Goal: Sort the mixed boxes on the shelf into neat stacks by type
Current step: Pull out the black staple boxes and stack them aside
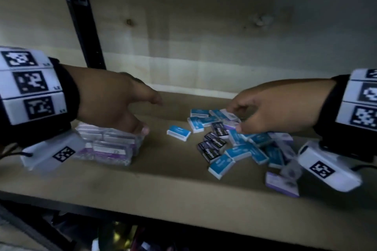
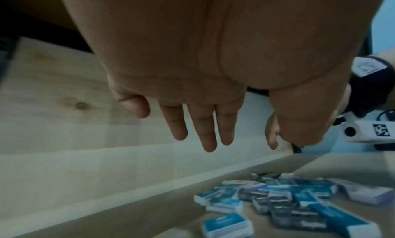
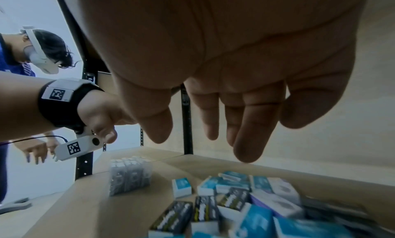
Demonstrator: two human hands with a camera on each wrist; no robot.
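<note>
A mixed pile of small boxes [image 1: 240,144] lies on the right of the shelf: several blue [image 1: 221,164], a few black [image 1: 212,146], some purple and white [image 1: 281,183]. One blue box [image 1: 179,132] lies apart to its left. My right hand [image 1: 246,106] hovers over the pile's back edge, its fingers [image 3: 248,137] relaxed and holding nothing, fingertips close to a white and purple box [image 1: 229,115]. A neat block of purple boxes [image 1: 108,144] stands on the left. My left hand [image 1: 130,106] hangs over its right end with straight fingers [image 2: 205,132] and nothing in it.
The wooden shelf [image 1: 163,185] has a pale back panel [image 1: 204,36] close behind the boxes. A black upright post [image 1: 81,16] rises at the back left. Bare board lies between the purple block and the pile. A person in a headset [image 3: 40,51] shows left of the post.
</note>
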